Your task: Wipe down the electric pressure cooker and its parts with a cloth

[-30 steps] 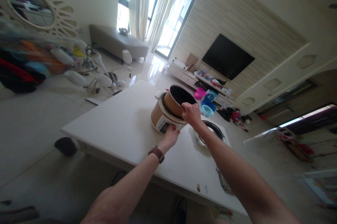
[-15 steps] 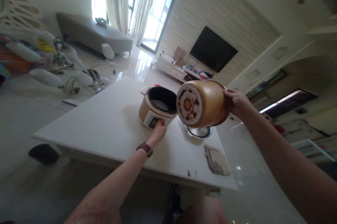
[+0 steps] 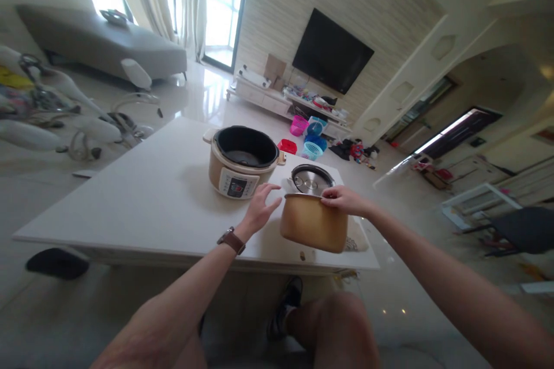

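My right hand (image 3: 344, 200) grips the rim of a gold inner pot (image 3: 314, 223), which is nearly upright above the right part of the white table. Its inside is mostly hidden from me. Fingers spread, my left hand (image 3: 261, 207) is just left of the pot, with a small gap between them and nothing in its grasp. Behind that hand stands the pressure cooker body (image 3: 246, 162), beige with a black, hollow interior and a control panel on its front. A round lid (image 3: 312, 179) with a metal inner face lies behind the gold pot.
The white table (image 3: 142, 196) carries all these things. A folded patterned cloth (image 3: 357, 237) lies at its right end, partly covered by the pot. Colourful baskets (image 3: 309, 141) stand on the floor beyond, before a TV stand. White chairs (image 3: 86, 103) are at the left.
The gold pot has tipped from sideways, bottom facing me, to nearly upright, and come lower. My left hand has left the cooker's front and spread its fingers. The view has shifted.
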`<state>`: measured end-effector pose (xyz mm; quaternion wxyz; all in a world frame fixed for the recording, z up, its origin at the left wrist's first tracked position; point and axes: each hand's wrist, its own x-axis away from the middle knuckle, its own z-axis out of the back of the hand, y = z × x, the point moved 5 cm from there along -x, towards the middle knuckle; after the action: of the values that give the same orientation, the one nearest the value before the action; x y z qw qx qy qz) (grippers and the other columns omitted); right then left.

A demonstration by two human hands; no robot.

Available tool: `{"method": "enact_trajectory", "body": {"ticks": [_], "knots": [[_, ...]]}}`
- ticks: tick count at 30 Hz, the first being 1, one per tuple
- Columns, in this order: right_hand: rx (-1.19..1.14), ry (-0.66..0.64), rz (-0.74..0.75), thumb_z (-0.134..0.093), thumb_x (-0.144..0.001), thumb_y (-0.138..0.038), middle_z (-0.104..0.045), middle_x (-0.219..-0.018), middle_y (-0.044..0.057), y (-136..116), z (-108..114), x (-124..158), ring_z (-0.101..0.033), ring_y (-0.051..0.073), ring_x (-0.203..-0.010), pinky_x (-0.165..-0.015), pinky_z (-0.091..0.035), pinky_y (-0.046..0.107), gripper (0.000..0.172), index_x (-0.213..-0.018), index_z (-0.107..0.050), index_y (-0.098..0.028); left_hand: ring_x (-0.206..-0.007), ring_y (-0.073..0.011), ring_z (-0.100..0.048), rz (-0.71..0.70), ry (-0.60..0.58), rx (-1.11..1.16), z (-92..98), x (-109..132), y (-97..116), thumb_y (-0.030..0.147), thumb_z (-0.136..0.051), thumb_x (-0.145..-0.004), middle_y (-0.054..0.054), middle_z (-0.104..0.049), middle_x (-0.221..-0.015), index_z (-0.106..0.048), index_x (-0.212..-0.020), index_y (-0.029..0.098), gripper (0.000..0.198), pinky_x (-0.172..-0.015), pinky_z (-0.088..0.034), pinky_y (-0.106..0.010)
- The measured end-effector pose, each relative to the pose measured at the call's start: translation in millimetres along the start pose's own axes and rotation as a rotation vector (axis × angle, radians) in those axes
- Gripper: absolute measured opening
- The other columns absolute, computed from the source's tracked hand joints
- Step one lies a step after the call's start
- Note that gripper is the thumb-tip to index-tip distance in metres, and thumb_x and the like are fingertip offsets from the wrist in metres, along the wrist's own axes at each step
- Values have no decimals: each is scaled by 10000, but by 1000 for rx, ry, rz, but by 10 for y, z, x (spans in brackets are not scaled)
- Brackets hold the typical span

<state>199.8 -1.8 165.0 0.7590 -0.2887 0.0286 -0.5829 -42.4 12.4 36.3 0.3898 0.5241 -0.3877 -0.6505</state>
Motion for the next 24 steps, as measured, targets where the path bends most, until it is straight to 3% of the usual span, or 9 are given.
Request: {"method": "enact_trajectory", "body": {"ticks": [3, 7, 15, 18, 20, 22, 24], "knots": [[-10, -81, 52, -634, -850, -544, -600, -742, -4, -22, -136, -75, -510, 155, -723, -671, -374, 280, 377, -784, -680, -176, -1208, -273, -628, -98, -134, -17, -113, 8, 123, 378, -637, -955, -95, -719, -1215, -725, -1151, 222, 265, -1111, -458, -407], [-15, -143, 130, -644, -866, -505, -618, -752, -5, -122, -283, -212, -539, 166, -761, -709, -395, 278, 346, -840, -713, -167, -854, -216, -623, -92, -253, -140, -181, 6, 108, 456, -617, -961, -55, -704, -916, -701, -915, 208, 267, -804, -467, -337], [-22, -129, 222, -636, -912, -403, -642, -763, -7, -231, -450, -375, -555, 160, -763, -724, -415, 276, 267, -891, -750, -162, -604, -160, -427, -128, -75, -414, -89, -78, 4, 536, -622, -940, -6, -499, -580, -409, -544, 226, 546, -635, -271, -327], [-118, 16, 235, -694, -887, -416, -729, -897, 29, -162, -411, -337, -643, 188, -880, -819, -485, 295, 275, -977, -775, -169, -594, -157, -427, -117, 4, -432, -112, -61, 7, 531, -611, -956, -8, -501, -569, -425, -538, 223, 552, -631, -265, -330], [-176, 199, 232, -752, -848, -454, -761, -1044, 66, 32, -306, -254, -675, 215, -1003, -896, -519, 322, 326, -1032, -777, -185, -599, -159, -440, -106, 45, -454, -135, -47, 30, 536, -606, -967, -12, -521, -580, -459, -550, 221, 543, -632, -268, -332], [-175, 447, 153, -758, -833, -491, -759, -1110, 95, 416, -174, -96, -678, 228, -1049, -911, -534, 341, 353, -1025, -761, -195, -611, -165, -460, -113, 67, -481, -163, -36, 73, 543, -605, -975, -19, -539, -592, -487, -564, 220, 535, -637, -273, -335], [-150, 724, -59, -679, -862, -495, -750, -1003, 95, 973, -97, 168, -674, 217, -960, -878, -538, 344, 312, -924, -715, -192, -636, -175, -487, -151, 59, -503, -203, -28, 129, 540, -607, -982, -31, -562, -611, -510, -575, 220, 526, -650, -284, -338]]}}
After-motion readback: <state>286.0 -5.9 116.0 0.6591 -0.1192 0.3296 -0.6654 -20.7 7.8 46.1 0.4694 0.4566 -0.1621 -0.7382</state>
